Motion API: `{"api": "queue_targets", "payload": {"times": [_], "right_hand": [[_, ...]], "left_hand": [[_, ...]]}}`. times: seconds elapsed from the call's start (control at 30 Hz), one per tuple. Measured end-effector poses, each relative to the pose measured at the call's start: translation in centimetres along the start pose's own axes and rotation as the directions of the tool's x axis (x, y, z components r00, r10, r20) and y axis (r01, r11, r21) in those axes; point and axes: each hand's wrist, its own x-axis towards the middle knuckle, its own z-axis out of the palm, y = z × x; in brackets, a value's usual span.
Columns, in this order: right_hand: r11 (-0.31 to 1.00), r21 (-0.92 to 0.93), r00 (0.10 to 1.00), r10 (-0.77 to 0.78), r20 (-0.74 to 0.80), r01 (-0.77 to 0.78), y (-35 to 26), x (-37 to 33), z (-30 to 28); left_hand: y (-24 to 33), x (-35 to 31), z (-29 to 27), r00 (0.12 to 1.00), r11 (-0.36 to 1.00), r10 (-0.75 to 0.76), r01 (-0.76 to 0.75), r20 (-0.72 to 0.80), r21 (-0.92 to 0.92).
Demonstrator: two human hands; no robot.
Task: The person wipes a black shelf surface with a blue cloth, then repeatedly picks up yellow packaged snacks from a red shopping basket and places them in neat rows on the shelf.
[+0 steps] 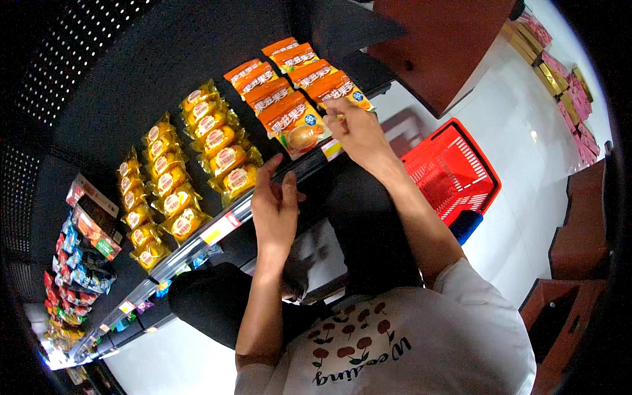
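Note:
Orange snack packets [294, 122] lie in two rows on a black shelf [131, 85]. My right hand [359, 131] rests on the front packet of the right row [339, 89], fingers curled at its lower edge. My left hand [275, 207] hovers just below the front packet of the left row, fingers apart, near the shelf's front rail [217, 230], holding nothing. Yellow wrapped packets [220, 148] fill the rows to the left.
A red shopping basket [454, 168] stands on the white floor at the right. More coloured packets [82, 263] sit at the far left of the shelf. Brown display stands [447, 46] and boxed goods [559, 79] are at the upper right.

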Motion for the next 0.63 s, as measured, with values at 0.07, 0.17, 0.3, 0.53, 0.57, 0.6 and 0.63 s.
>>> {"api": "queue_targets", "payload": {"times": [0.07, 0.17, 0.3, 0.53, 0.57, 0.6, 0.63], "right_hand": [[0.997, -0.083, 0.999, 0.007, 0.051, -0.003, 1.5, 0.6, 0.7], [0.992, -0.080, 0.975, 0.112, 0.193, -0.099, 1.7, 1.9, 1.3], [0.986, -0.160, 0.982, -0.011, 0.187, 0.042, 0.9, 2.1, 2.2], [0.993, 0.112, 0.998, 0.044, 0.033, -0.047, 0.5, 1.1, -0.2], [0.981, 0.185, 0.990, -0.035, -0.134, 0.060, 1.5, 1.0, -0.2], [0.959, 0.279, 0.989, -0.013, -0.150, 0.055, 1.6, 0.7, -1.3], [0.919, 0.393, 0.985, 0.043, -0.167, 0.026, 2.8, 0.5, -2.2]], "left_hand": [[0.0, 1.4, 1.1, 0.998, 0.999, -0.045, 0.046, 0.052, -0.020], [-0.9, 3.4, 2.3, 0.998, 0.996, -0.029, 0.034, 0.060, -0.079], [-2.3, 4.8, 3.0, 0.996, 0.983, -0.074, 0.080, 0.042, -0.164], [-0.4, 3.0, 4.7, 0.996, 0.968, 0.084, -0.085, -0.014, -0.234], [0.8, 2.8, 5.1, 0.995, 0.965, 0.104, -0.099, 0.006, -0.244], [1.7, 2.4, 5.2, 0.993, 0.961, 0.116, -0.107, 0.018, -0.255], [2.4, 2.0, 5.6, 0.989, 0.963, 0.129, -0.108, 0.071, -0.247]]}}
